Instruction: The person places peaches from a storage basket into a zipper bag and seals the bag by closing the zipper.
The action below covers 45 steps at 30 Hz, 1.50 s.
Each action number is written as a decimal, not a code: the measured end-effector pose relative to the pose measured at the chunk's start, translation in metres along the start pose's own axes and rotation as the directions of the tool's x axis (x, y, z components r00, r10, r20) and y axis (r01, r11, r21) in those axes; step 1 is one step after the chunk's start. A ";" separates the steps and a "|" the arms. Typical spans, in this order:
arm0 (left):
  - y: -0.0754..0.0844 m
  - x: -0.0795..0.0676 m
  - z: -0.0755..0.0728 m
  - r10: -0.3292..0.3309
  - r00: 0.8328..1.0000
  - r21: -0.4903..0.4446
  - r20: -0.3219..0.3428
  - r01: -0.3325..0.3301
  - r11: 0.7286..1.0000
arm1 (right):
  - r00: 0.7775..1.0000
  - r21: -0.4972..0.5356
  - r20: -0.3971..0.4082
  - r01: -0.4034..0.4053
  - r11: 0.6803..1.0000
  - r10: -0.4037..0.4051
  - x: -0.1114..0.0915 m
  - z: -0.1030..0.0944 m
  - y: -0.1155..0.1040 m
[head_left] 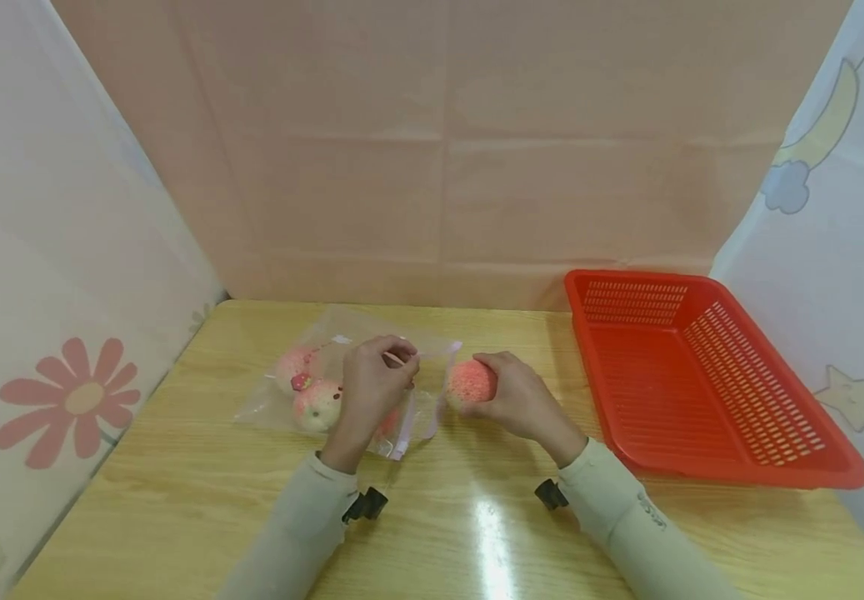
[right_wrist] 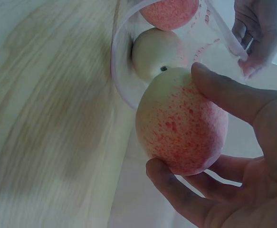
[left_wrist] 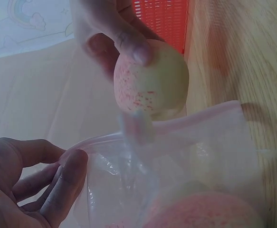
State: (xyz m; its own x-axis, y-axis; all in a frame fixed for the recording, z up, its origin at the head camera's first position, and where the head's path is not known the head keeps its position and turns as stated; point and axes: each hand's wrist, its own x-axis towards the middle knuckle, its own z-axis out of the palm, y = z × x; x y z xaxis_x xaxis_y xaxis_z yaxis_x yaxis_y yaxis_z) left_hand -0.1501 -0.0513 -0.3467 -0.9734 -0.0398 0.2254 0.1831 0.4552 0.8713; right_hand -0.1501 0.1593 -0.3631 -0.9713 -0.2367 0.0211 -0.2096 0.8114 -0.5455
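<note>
My right hand (head_left: pixel 517 398) grips a pink-and-cream peach (head_left: pixel 471 383) between thumb and fingers, just right of a clear zip bag's mouth. In the right wrist view this peach (right_wrist: pixel 183 123) has red speckles and hangs in front of the opening. With thumb and fingertips, my left hand (head_left: pixel 375 379) pinches the upper rim of the zip bag (left_wrist: pixel 171 156), which lies on its side with its mouth held apart. Inside the bag are several more peaches (head_left: pixel 319 406), partly hidden by my left hand in the head view.
A red plastic basket (head_left: pixel 671 392) with slotted sides stands on the right of the wooden table (head_left: pixel 432 533). Behind the table hangs a plain peach-coloured cloth (head_left: pixel 439 167). Patterned cloths flank both sides. A black wrist mount (head_left: pixel 366 505) sits on the left sleeve.
</note>
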 end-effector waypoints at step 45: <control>-0.003 -0.001 0.007 0.008 0.999 0.088 -0.040 -0.005 0.996 | 0.999 -0.030 -0.044 -0.024 0.999 0.023 0.015 0.045 -0.025</control>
State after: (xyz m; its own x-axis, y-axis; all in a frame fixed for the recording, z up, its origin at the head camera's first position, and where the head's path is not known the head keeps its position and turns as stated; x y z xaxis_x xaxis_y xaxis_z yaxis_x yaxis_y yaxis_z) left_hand -0.1503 -0.0467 -0.3528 -0.9656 -0.0716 0.2500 0.1752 0.5316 0.8287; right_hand -0.1549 0.1114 -0.3873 -0.9798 -0.1944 0.0459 -0.1896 0.8328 -0.5201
